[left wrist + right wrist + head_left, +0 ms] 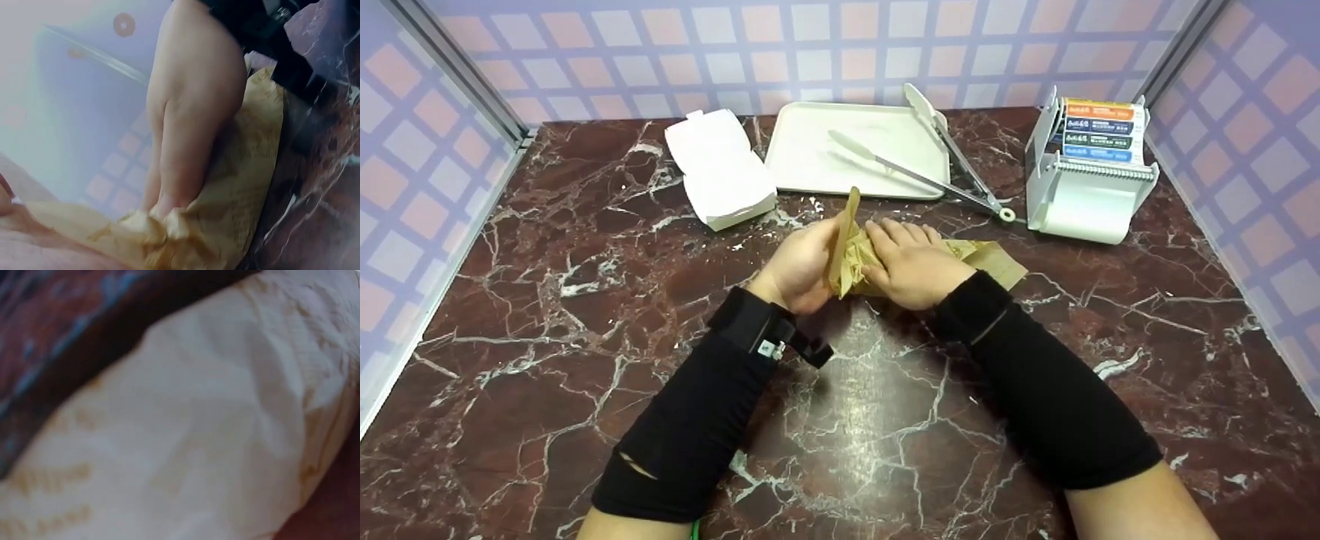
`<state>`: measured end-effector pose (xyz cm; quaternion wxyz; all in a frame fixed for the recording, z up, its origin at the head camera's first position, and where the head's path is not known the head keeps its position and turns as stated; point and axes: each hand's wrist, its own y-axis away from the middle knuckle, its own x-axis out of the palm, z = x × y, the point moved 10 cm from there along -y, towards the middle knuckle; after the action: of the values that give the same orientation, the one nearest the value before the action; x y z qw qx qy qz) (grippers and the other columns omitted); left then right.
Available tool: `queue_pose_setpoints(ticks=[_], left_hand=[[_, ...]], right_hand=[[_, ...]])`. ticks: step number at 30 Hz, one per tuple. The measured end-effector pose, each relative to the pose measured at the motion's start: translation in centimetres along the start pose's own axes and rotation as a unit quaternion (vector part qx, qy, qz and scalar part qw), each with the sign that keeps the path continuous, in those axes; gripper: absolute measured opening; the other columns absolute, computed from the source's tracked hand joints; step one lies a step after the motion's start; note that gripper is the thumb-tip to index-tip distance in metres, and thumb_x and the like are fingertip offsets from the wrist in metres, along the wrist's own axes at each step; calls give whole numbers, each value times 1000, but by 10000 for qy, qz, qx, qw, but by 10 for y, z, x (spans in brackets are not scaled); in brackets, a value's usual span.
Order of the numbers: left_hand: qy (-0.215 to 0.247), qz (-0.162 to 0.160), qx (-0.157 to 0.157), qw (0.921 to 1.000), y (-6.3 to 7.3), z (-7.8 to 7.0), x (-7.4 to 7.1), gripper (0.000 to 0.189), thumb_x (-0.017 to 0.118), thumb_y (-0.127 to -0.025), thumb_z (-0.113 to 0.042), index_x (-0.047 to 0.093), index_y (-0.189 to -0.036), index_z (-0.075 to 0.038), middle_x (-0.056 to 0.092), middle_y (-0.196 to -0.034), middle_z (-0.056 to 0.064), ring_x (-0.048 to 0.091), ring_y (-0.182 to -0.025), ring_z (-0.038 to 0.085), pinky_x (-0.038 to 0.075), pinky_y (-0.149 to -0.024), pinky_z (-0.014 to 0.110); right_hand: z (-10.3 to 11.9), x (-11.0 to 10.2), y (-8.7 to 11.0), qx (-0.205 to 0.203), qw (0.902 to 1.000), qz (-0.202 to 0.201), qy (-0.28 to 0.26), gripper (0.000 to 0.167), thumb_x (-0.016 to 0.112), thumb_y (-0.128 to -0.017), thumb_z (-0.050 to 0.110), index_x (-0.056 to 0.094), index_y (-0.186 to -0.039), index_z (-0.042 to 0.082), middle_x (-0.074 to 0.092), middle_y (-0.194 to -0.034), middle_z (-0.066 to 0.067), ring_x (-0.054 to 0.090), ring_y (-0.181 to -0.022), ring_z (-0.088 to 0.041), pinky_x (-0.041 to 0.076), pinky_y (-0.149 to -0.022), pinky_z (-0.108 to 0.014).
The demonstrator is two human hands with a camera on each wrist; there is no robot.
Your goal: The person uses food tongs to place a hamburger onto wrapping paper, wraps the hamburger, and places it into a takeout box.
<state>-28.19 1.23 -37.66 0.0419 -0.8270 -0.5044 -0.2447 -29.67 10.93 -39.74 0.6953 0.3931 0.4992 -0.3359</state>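
A crumpled sheet of brown printed wrapping paper (855,262) lies on the table under both hands. My left hand (802,262) is at its left end, touching an upright flap of the paper; the flap hides most of the fingers. With fairly straight fingers, my right hand (915,262) presses down on the middle of the paper, and a flat end of the sheet sticks out to its right. In the left wrist view the right hand (194,107) reaches down onto the creased paper (242,185). Blurred paper (185,416) fills most of the right wrist view. Whether anything lies inside the paper is hidden.
Behind the left hand sits an opened white takeaway box (720,169). Metal tongs (960,161) with pale tips rest across a cream tray (795,180), their joined end on the table. A white dispenser (1087,172) with a label roll stands at the back right. Patterned walls enclose the marbled table (840,450).
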Motion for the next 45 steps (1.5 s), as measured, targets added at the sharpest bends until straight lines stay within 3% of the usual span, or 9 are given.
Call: queue_pose_setpoints(ticks=[6, 12, 15, 20, 24, 29, 35, 40, 45], left_hand=[[-341, -445, 59, 9984, -1, 6, 6, 55, 35, -115, -20, 26, -165, -2, 38, -168, 16, 54, -142, 27, 48, -118, 36], [-729, -518, 61, 9960, -2, 9, 11, 61, 37, -113, -16, 13, -169, -15, 16, -178, 2, 30, -160, 24, 32, -130, 36], [-1246, -577, 148, 9904, -4, 7, 12, 65, 43, -109, -9, 15, -168, -9, 9, -178, 1, 10, -165, 20, 15, -134, 34], [-3006, -589, 148, 9518, -3, 7, 13, 71, 44, -102, 1, 14, -166, -3, -5, -177, 10, -8, -165, 21, -2, -134, 33], [-4125, -539, 209, 9091, -4, 9, 15, 68, 41, -105, -6, 13, -167, -5, -9, -177, 11, -8, -165, 26, -4, -134, 38], [-4460, -729, 136, 8919, -6, 11, 14, 67, 40, -106, -12, 13, -167, -6, -8, -177, 12, -7, -165, 30, -4, -135, 42], [-4302, -935, 201, 8976, -7, 11, 16, 67, 39, -105, -11, 16, -167, -7, -3, -178, 14, -7, -165, 31, -4, -135, 43], [-3978, -970, 481, 9111, -8, 10, 19, 66, 39, -104, -6, 19, -166, -6, 2, -177, 13, -9, -165, 32, -6, -135, 43], [-3197, -709, 716, 9421, -8, 5, 17, 72, 41, -95, 11, 25, -164, 0, 12, -177, 12, 5, -166, 26, 3, -135, 35]], right_hand=[[0, 0, 1, -227, 9994, 95, -241, 77, 32, -106, 46, 6, -170, 11, 10, -177, -18, 12, -163, -40, 9, -133, -61], [-4, 4, 4, -446, 9955, 503, -675, 97, 51, -99, 37, -10, -168, 6, -3, -178, -19, 1, -165, -38, 3, -135, -52], [-3, 3, 6, -473, 9941, 513, -825, 90, 61, -92, 28, 18, -166, 0, 28, -170, -27, 32, -157, -42, 25, -131, -54], [4, -1, 10, -807, 9882, 359, -1251, 64, 66, -89, 15, 49, -148, -4, 64, -139, -22, 65, -119, -38, 52, -112, -53], [14, -2, 11, -1287, 9818, 348, -1352, 84, 68, -92, 16, 28, -165, 1, 38, -168, -18, 45, -150, -36, 32, -130, -48], [16, -13, 12, -1655, 9792, -85, -1167, 85, 73, -97, 33, 30, -166, 9, 35, -172, -10, 38, -156, -30, 26, -132, -50], [3, -18, 17, -1347, 9831, -445, -1157, 88, 81, -91, 41, 39, -163, 13, 49, -163, -14, 52, -145, -37, 32, -126, -62], [7, -17, 19, -1444, 9801, -527, -1259, 90, 79, -93, 32, 32, -164, 3, 47, -162, -20, 58, -138, -38, 47, -120, -48], [10, -17, 18, -1597, 9763, -558, -1351, 80, 80, -93, 31, 43, -158, 2, 56, -155, -18, 60, -137, -33, 47, -119, -45]])
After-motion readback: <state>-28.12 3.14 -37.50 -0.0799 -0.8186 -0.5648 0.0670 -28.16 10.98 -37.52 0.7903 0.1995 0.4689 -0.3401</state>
